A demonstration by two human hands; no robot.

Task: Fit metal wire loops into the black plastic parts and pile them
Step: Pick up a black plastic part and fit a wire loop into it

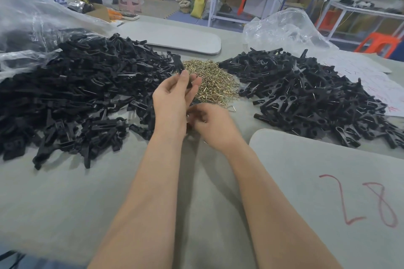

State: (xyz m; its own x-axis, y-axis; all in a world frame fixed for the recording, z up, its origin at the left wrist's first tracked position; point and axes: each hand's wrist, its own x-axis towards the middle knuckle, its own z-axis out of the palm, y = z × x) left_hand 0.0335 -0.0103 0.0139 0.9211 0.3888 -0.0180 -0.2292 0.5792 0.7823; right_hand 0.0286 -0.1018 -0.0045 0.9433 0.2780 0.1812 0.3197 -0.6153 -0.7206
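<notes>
At 9 o'clock on the grey surface (65,192), the left heap (76,94) of black plastic parts spills from a clear bag (32,17). At centre, the left hand (172,100) is raised, its thumb and fingertips pinching a small black part (189,85). At 5 o'clock of it, the right hand (211,125) curls its fingers inward beside the left wrist; whether it grasps anything cannot be told. At 12 o'clock, just beyond the fingertips, lies the brass pile of wire loops (214,85), between both heaps. At 2 o'clock sits the right heap (306,98) of black parts; at 4 o'clock, a grey board (306,170) marked "28" in red.
</notes>
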